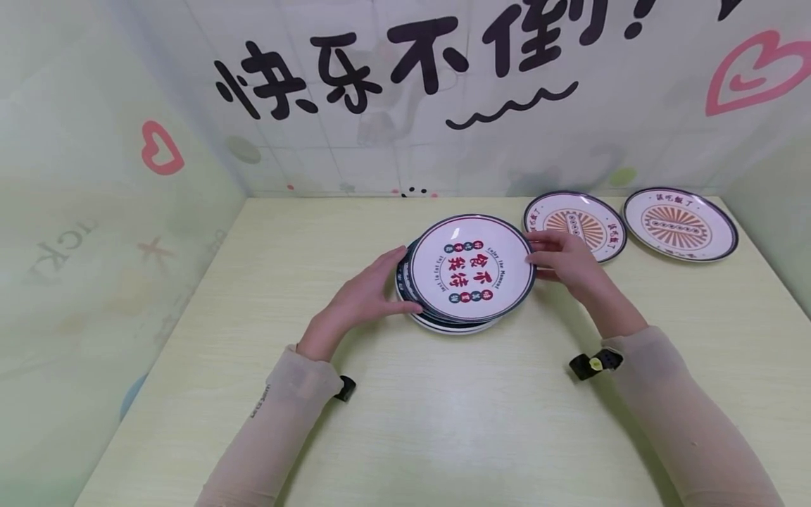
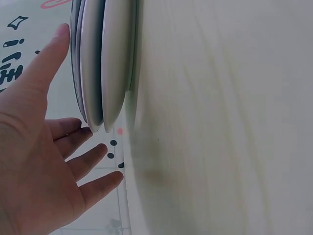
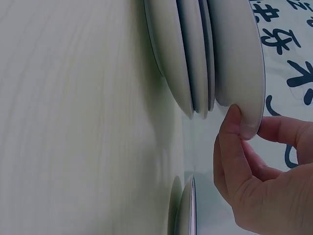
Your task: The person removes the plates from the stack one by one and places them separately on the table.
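A white plate (image 1: 475,229) with a dark blue rim and red and green lettering lies over a stack of several plates (image 1: 453,328) near the middle of the table. My right hand (image 1: 567,264) pinches this top plate at its right edge, thumb above and fingers beneath. The right wrist view shows the top plate (image 3: 239,54) tilted, with a gap at its gripped side above the stacked plates (image 3: 168,54). At the stack's left side is my left hand (image 1: 361,296), fingers spread. In the left wrist view its thumb and fingertips are close to the plate edges (image 2: 115,63).
Two white plates with orange sunburst patterns lie at the back right: one plate (image 1: 608,229) just behind my right hand, another plate (image 1: 712,229) near the right corner. The pale wooden table (image 1: 443,422) meets printed walls (image 1: 393,162) at the back and sides.
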### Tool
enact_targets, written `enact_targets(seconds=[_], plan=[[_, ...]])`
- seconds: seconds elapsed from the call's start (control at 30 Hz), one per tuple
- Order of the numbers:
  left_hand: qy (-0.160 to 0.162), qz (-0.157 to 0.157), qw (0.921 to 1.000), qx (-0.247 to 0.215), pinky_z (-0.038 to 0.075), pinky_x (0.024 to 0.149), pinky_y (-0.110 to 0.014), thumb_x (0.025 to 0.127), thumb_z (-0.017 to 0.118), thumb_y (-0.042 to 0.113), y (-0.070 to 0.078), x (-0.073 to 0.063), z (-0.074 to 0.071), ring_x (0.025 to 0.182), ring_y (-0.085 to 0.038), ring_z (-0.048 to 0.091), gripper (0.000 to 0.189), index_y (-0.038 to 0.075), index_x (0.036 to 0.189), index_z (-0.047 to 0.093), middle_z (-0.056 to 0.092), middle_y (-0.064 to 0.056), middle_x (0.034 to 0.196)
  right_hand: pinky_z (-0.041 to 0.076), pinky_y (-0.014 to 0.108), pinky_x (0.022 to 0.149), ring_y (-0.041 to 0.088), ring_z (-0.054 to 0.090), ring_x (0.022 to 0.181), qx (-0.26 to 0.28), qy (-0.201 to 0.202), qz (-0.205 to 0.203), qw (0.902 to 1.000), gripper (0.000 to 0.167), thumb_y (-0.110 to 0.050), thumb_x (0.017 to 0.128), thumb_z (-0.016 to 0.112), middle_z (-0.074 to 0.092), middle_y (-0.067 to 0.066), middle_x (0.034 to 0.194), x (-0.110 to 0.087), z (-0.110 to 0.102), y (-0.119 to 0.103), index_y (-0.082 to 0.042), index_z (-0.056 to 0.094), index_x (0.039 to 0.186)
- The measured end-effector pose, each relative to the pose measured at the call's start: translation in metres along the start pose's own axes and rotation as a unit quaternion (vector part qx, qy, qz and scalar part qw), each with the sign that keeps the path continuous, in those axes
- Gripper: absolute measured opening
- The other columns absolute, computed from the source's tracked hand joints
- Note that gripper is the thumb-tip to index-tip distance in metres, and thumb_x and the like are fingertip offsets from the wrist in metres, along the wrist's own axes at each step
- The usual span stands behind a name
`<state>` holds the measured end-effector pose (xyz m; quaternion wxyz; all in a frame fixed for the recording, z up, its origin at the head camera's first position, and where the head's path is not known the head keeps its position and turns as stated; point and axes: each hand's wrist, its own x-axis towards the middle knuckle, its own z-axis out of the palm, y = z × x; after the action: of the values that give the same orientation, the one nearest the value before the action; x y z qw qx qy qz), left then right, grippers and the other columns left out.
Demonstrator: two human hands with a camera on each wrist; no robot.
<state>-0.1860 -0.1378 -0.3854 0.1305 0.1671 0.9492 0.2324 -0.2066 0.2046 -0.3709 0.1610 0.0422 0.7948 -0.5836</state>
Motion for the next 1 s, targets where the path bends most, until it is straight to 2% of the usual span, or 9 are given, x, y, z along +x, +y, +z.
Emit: enact_targets(seconds=[0.43,0.77,0.9,1.0], plan=[[-0.004,0.005,0.9999,0.008,0.022,0.127,-0.047,0.080,0.075,0.059,0.000,0.002,0.004,0.156,-0.024,0.015,0.109,0.019,0.161,0.015,0.013,0.000,0.169,0.059,0.016,0.080,-0.002,0.061,0.087,0.006,0.018,-0.001,0.9998,0.054,-0.011,0.100,0.058,0.056,-0.007,0.109,-0.005,-0.013,0.004,-0.005,0.040,0.151],[-0.002,0.006,0.9999,0.009,0.022,0.127,-0.045,0.080,0.076,0.060,0.000,0.002,0.005,0.156,-0.023,0.016,0.110,0.020,0.162,0.014,0.013,0.001,0.169,0.059,0.014,0.079,-0.005,0.062,0.086,0.038,0.015,-0.016,0.9990,0.057,-0.009,0.099,0.059,0.058,-0.016,0.101,-0.011,-0.026,0.006,-0.002,0.037,0.151],[-0.001,0.007,0.9999,0.011,0.022,0.127,-0.045,0.079,0.076,0.060,-0.001,0.003,0.006,0.156,-0.023,0.016,0.110,0.020,0.161,0.015,0.013,0.001,0.169,0.059,0.014,0.078,-0.004,0.063,0.085,0.051,0.017,-0.018,0.9984,0.055,-0.009,0.099,0.059,0.061,-0.019,0.099,-0.013,-0.033,0.007,-0.004,0.040,0.150],[-0.001,0.007,0.9999,0.012,0.021,0.128,-0.044,0.079,0.076,0.060,-0.002,0.003,0.006,0.156,-0.023,0.016,0.110,0.020,0.161,0.015,0.013,0.001,0.169,0.059,0.015,0.076,-0.003,0.064,0.083,0.070,0.021,-0.017,0.9972,0.048,-0.007,0.098,0.061,0.062,-0.018,0.096,-0.015,-0.038,0.008,-0.008,0.047,0.144]])
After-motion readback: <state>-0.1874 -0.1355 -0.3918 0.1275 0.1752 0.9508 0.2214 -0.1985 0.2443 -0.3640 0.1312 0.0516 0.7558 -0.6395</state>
